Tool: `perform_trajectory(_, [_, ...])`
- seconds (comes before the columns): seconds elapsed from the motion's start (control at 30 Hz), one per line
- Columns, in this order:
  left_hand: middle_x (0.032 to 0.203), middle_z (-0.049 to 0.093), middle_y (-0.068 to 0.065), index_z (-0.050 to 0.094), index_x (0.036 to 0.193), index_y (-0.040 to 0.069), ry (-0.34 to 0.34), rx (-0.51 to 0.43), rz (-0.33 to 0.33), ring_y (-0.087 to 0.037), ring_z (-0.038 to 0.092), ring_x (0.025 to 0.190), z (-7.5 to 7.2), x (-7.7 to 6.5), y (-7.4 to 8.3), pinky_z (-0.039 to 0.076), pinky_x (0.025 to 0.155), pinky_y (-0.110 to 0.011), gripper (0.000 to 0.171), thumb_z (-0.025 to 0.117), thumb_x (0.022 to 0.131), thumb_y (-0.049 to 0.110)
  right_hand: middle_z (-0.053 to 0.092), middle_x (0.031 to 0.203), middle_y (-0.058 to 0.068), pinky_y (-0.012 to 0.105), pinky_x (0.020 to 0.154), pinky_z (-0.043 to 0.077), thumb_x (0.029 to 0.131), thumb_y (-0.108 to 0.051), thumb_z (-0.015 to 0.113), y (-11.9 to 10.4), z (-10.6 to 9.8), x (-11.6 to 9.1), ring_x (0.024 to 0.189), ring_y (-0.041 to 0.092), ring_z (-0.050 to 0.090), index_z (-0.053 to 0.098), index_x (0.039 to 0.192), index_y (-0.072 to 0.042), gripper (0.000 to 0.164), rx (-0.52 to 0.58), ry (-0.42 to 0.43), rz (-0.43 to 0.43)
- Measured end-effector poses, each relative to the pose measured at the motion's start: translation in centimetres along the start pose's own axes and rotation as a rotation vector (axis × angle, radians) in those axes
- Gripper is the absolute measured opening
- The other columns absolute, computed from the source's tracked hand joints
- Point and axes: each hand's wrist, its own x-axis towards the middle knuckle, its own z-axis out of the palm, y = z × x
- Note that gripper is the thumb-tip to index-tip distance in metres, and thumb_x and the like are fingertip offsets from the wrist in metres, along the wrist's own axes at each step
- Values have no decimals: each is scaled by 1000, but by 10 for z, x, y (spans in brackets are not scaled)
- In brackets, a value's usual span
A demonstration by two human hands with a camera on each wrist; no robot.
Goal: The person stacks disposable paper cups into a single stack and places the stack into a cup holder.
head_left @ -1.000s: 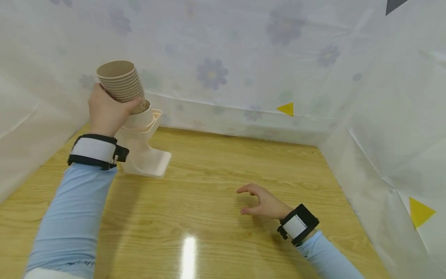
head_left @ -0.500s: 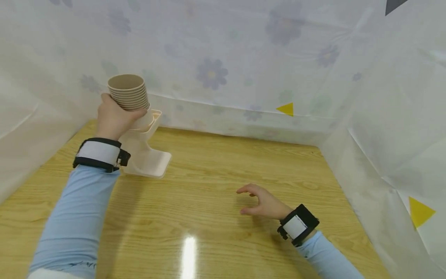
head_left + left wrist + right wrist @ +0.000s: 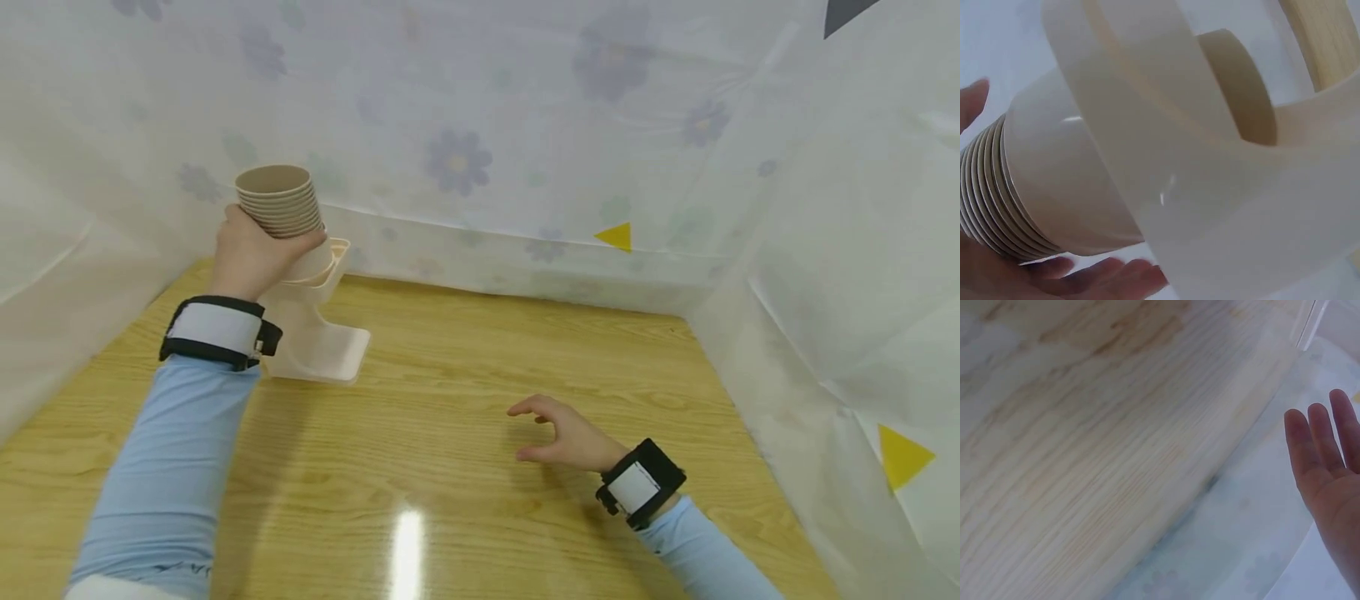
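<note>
A stack of beige paper cups [image 3: 279, 202] stands nearly upright at the upper left of the head view, its lower end inside the top of a cream plastic cup holder [image 3: 341, 350]. My left hand [image 3: 251, 254] grips the stack from the near side, thumb across its front. Up close in the left wrist view, the rims of the nested cups [image 3: 991, 194] lie between thumb and fingers, beside the holder's pale collar [image 3: 1141, 125]. My right hand [image 3: 566, 435] hovers over or rests on the table, fingers and thumb apart, holding nothing.
The wood-grain table [image 3: 450, 375] is walled at the back and sides by a pale flowered sheet [image 3: 457, 158]. Yellow triangles mark the back wall [image 3: 618, 236] and the right wall [image 3: 903, 456]. The holder stands near the left back edge.
My left hand has lowered the cup stack slightly to the right and straightened it from a leftward tilt, into the holder's top. My right hand has stayed still.
</note>
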Motion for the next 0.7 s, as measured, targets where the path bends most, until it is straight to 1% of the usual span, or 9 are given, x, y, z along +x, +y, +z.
perform_trajectory(0.07, [144,23,-33,-1,145,-3,0,-12,0,-48,34,129,-2,2,1,33,103,-58,112,66,76,55,52,130,11,51,97,41,84,-22,70,0,0,0,120,32,48,50,130,-4,53,2,2,-2])
perform_trajectory(0.1, [144,23,-33,-1,145,-1,11,-24,-1,-47,34,130,-3,3,2,33,104,-57,112,66,76,55,52,130,11,51,96,41,84,-22,70,0,0,0,120,33,48,50,130,-4,53,3,2,-3])
perform_trajectory(0.23, [144,29,-29,5,145,1,44,-57,-16,-44,38,128,-5,2,2,35,103,-55,103,65,78,51,52,130,11,50,96,42,84,-23,70,0,1,0,119,32,49,50,129,-4,53,9,0,-6])
perform_trajectory(0.33, [142,34,-29,10,144,0,73,-46,-16,-44,41,126,-6,-1,3,36,102,-54,100,66,77,49,52,130,10,48,96,42,84,-23,70,2,1,-1,119,30,49,50,130,-4,53,5,2,-6])
perform_trajectory(0.47, [140,37,-30,14,143,-3,82,-34,-1,-45,44,123,-5,-2,5,37,101,-55,101,67,76,50,53,130,9,47,96,43,83,-23,70,2,1,-2,119,27,49,50,129,-4,53,-5,13,-4])
perform_trajectory(0.6, [139,37,-30,14,143,-3,75,-34,6,-46,44,123,-1,-5,6,38,100,-55,101,69,75,49,53,130,8,45,96,43,83,-24,71,3,4,-2,119,26,49,50,130,-5,54,0,10,2])
perform_trajectory(0.7, [138,37,-31,14,143,-3,82,-16,9,-47,44,121,1,-7,4,38,99,-56,101,70,76,48,53,131,8,45,97,43,83,-24,71,1,5,-2,120,26,49,50,130,-5,54,10,-1,8])
